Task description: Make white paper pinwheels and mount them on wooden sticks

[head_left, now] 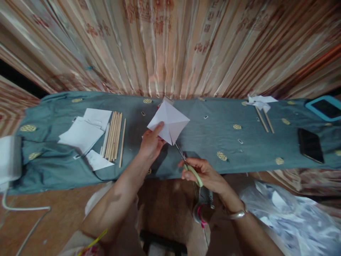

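Observation:
My left hand (pixel 153 142) pinches a white square of paper (pixel 170 117), its thumb on top and its fingers beneath. Crease lines cross the paper, which is turned with one corner toward me. In my right hand (pixel 204 174) is a pair of scissors (pixel 194 174) with light green handles. The blade tips touch the paper's near corner, where a slit shows. Behind the paper's far corner a small object pokes out, mostly hidden, so I cannot make out what it is.
To the left lie stacked white paper sheets (pixel 82 133) and several wooden sticks (pixel 114 135). At the right are paper pinwheels (pixel 262 102) on sticks, a black phone (pixel 310 145) and a blue-framed device (pixel 325 107). A plastic bag of paper pieces (pixel 298 213) sits below the table's edge.

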A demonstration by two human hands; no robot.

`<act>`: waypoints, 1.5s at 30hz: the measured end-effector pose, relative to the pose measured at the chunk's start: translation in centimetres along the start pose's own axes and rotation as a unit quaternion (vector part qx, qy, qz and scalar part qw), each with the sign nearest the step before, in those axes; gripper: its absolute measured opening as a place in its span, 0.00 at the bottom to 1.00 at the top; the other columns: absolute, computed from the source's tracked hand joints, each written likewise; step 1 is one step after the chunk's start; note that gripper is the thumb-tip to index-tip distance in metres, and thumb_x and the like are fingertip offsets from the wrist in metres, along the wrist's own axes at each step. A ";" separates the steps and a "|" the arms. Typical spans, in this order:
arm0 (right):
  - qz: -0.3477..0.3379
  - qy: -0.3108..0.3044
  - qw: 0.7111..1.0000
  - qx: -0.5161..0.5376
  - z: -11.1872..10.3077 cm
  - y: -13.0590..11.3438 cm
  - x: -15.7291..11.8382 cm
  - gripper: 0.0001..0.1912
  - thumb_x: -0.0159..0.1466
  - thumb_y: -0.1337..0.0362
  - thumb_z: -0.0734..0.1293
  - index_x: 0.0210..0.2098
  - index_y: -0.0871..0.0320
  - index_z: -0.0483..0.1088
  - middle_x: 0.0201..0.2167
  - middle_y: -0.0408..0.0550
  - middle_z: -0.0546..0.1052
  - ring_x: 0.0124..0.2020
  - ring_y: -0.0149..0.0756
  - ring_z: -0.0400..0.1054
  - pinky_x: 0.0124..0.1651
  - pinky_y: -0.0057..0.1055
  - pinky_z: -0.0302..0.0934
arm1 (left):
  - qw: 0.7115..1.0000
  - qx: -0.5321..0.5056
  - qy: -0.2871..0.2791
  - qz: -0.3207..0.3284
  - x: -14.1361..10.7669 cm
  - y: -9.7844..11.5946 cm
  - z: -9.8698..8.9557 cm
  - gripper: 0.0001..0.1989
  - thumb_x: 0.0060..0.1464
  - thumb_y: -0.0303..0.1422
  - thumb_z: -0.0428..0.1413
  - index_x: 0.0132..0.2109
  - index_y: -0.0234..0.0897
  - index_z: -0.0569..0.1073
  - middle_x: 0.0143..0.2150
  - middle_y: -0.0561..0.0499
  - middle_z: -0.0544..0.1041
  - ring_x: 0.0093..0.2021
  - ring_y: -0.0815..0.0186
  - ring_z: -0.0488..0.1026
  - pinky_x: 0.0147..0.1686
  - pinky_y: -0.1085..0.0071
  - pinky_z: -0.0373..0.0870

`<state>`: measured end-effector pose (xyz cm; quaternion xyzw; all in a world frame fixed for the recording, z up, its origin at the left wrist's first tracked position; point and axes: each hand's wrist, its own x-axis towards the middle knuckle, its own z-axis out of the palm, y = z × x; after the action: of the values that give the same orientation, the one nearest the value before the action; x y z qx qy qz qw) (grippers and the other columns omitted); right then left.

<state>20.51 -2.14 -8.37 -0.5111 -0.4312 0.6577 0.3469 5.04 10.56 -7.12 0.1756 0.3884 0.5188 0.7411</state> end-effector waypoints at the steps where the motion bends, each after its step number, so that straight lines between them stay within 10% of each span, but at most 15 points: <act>1: 0.002 -0.008 1.000 0.003 -0.5 -0.1 -0.3 0.25 0.50 0.47 0.76 0.37 0.59 0.73 0.23 0.41 0.73 0.24 0.26 0.63 0.26 0.25 0.57 | 1.000 0.004 -0.002 0.006 0.0 0.1 -0.2 0.10 0.44 0.28 0.66 0.36 0.33 0.76 0.32 0.50 0.82 0.37 0.62 0.80 0.45 0.66 0.75; 10: -0.115 0.262 0.957 0.052 -4.1 -0.4 -0.7 0.23 0.45 0.51 0.78 0.38 0.53 0.74 0.28 0.41 0.78 0.27 0.30 0.69 0.32 0.28 0.62 | 0.977 0.175 -0.112 -0.042 -1.5 -2.3 -1.2 0.15 0.33 0.34 0.70 0.30 0.30 0.79 0.27 0.48 0.81 0.26 0.66 0.74 0.30 0.71 0.69; 20: -0.110 0.316 0.937 0.103 -3.1 -0.9 0.8 0.23 0.38 0.58 0.80 0.32 0.56 0.74 0.23 0.35 0.75 0.23 0.26 0.63 0.28 0.25 0.60 | 0.953 0.180 -0.203 -0.133 -2.2 -3.0 -0.6 0.26 0.37 0.51 0.66 0.34 0.31 0.80 0.31 0.44 0.81 0.32 0.59 0.77 0.33 0.67 0.71; 25: -0.159 0.396 0.894 0.134 -2.7 -0.5 1.8 0.23 0.38 0.59 0.80 0.31 0.55 0.72 0.23 0.34 0.74 0.23 0.25 0.63 0.28 0.24 0.60 | 0.955 0.183 -0.221 -0.071 -3.4 -3.9 0.2 0.24 0.35 0.47 0.69 0.38 0.36 0.79 0.38 0.46 0.82 0.43 0.56 0.77 0.44 0.64 0.72; 38: -0.126 0.301 0.941 0.095 -0.2 -0.6 1.6 0.23 0.45 0.49 0.77 0.33 0.55 0.71 0.20 0.37 0.73 0.23 0.28 0.64 0.25 0.24 0.57 | 0.977 0.191 -0.069 0.068 -2.0 -4.6 0.2 0.15 0.34 0.31 0.67 0.34 0.32 0.77 0.34 0.49 0.80 0.32 0.65 0.74 0.35 0.70 0.71; 45: -0.064 0.083 0.994 0.022 1.2 0.1 -0.5 0.21 0.54 0.48 0.73 0.37 0.57 0.73 0.24 0.41 0.74 0.25 0.27 0.65 0.26 0.25 0.57 | 0.976 0.184 -0.026 0.114 -0.6 -2.1 -0.2 0.13 0.34 0.34 0.68 0.28 0.34 0.75 0.29 0.50 0.78 0.29 0.66 0.72 0.29 0.71 0.69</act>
<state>19.48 -2.85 -8.16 -0.5277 -0.4179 0.5988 0.4340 6.08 9.18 -8.39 0.3657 0.4349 0.5146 0.6421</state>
